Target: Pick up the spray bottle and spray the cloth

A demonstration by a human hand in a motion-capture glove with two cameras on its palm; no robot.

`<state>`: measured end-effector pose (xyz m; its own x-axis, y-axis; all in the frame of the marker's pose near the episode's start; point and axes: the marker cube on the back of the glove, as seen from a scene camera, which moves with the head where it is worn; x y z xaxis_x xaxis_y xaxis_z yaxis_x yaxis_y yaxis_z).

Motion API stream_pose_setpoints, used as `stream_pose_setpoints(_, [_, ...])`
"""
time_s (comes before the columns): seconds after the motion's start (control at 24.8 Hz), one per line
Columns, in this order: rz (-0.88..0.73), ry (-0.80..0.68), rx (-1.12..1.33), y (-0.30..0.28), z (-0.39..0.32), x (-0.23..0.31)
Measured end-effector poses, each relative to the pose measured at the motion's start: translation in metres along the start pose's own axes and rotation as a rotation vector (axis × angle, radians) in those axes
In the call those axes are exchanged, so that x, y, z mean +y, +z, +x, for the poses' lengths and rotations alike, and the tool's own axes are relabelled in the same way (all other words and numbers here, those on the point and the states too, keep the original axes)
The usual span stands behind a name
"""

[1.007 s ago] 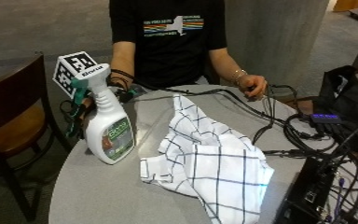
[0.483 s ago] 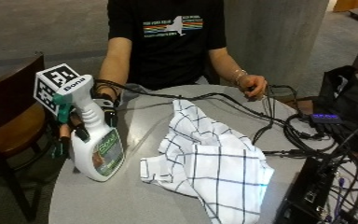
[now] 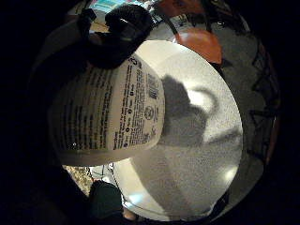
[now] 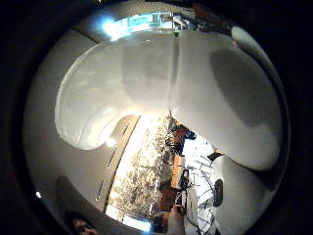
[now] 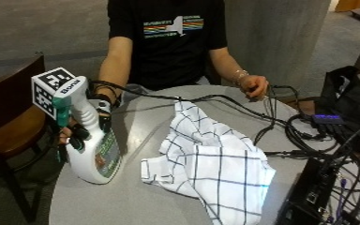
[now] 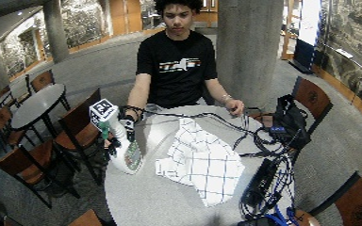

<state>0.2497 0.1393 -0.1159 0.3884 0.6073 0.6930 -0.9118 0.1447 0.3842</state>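
The gloved right hand point(image 5: 83, 123) is curled around the neck of the spray bottle point(image 5: 91, 145), fingers wrapped just under the trigger head, while the bare left hand point(image 5: 255, 86) rests at the far edge of the tabletop point(image 5: 136, 197) among the cables point(image 5: 273, 126), holding nothing of the task. Compared with 1 second ago, the bottle has travelled away from the cloth point(image 5: 211, 164) toward the near-left rim of the tabletop and has tipped, so that it now leans with its base close to or on the surface, near the wooden chair point(image 5: 5, 117); whether the base is touching cannot be told. The little-finger palm view shows the bottle's printed label point(image 3: 126, 117) filling the space by the palm, with the bottle's shadow on the grey surface beyond. The cloth lies crumpled in the middle, well apart from the bottle and unchanged in its place. This suggests the grasp is secured but the nozzle is not yet aimed; the bottle likely needs lifting and turning toward the cloth before any squeeze of the trigger.
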Motion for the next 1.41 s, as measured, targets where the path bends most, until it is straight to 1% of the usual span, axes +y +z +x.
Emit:
stream_pose_setpoints(0.32, [0.048, -0.043, -0.015, 0.000, -0.002, 0.001])
stream_pose_setpoints(0.44, [0.032, -0.077, -0.006, -0.001, -0.004, 0.003])
stream_pose_setpoints(0.56, [-0.020, -0.128, 0.016, -0.005, -0.008, 0.009])
stream_pose_setpoints(0.81, [-0.188, -0.251, 0.029, -0.009, -0.037, 0.026])
stream_pose_setpoints(0.97, [-0.328, -0.299, 0.044, -0.007, -0.063, 0.036])
stream_pose_setpoints(1.17, [-0.528, -0.300, 0.091, 0.002, -0.085, 0.045])
stream_pose_setpoints(1.29, [-0.679, -0.269, 0.147, 0.013, -0.092, 0.046])
stream_pose_setpoints(1.41, [-0.774, -0.237, 0.174, 0.023, -0.097, 0.045])
